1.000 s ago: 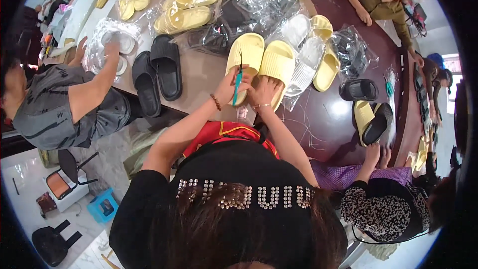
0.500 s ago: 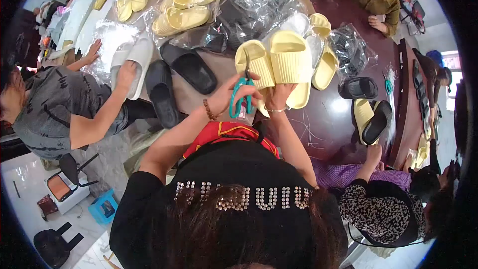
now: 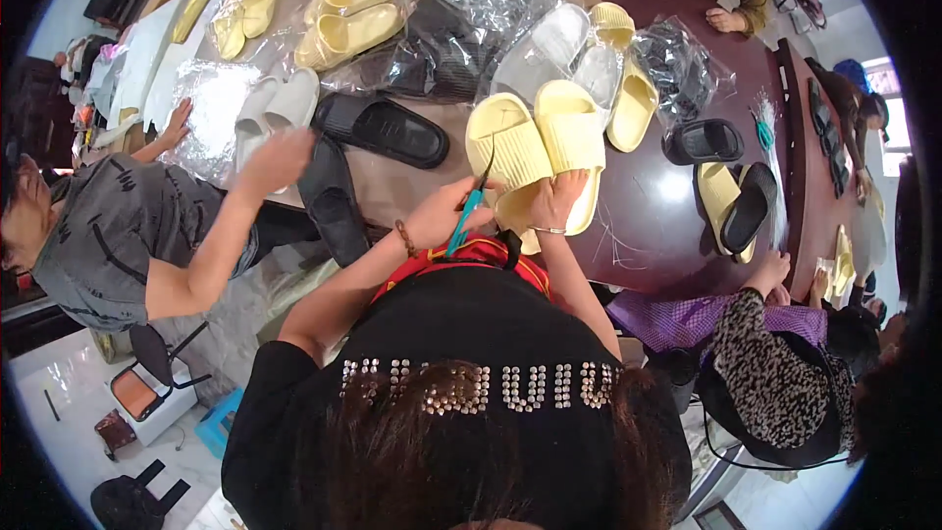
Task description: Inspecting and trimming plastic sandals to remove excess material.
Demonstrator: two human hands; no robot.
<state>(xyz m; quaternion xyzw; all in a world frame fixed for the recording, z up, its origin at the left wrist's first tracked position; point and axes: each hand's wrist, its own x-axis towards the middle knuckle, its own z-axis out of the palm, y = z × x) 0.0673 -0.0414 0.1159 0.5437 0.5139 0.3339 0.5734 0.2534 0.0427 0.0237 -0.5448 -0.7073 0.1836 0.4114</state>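
My left hand (image 3: 442,214) is closed on teal-handled scissors (image 3: 465,224), whose dark blades point up against the ribbed strap of a pale yellow slipper (image 3: 510,149). A second yellow slipper (image 3: 571,130) stands right beside it. My right hand (image 3: 557,200) grips this pair low down, its fingers at the strap of the right slipper; part of the grip is hidden behind the slippers. Just left of my left hand, one black slipper (image 3: 385,130) lies crosswise and another black slipper (image 3: 332,198) stretches toward the table's near edge.
Bagged yellow slippers (image 3: 355,29) and crumpled clear plastic (image 3: 486,0) crowd the far side. A co-worker's hand (image 3: 277,161) is near grey slippers (image 3: 257,116) at left. At right are a yellow-and-black slipper pair (image 3: 734,211), another teal-handled tool (image 3: 764,133) and thin white strands.
The scissors have turned edge-on, and my left hand sits slightly lower. The far black slipper has swung more crosswise. The left co-worker's hand has come off the grey slippers. The view has shifted slightly.
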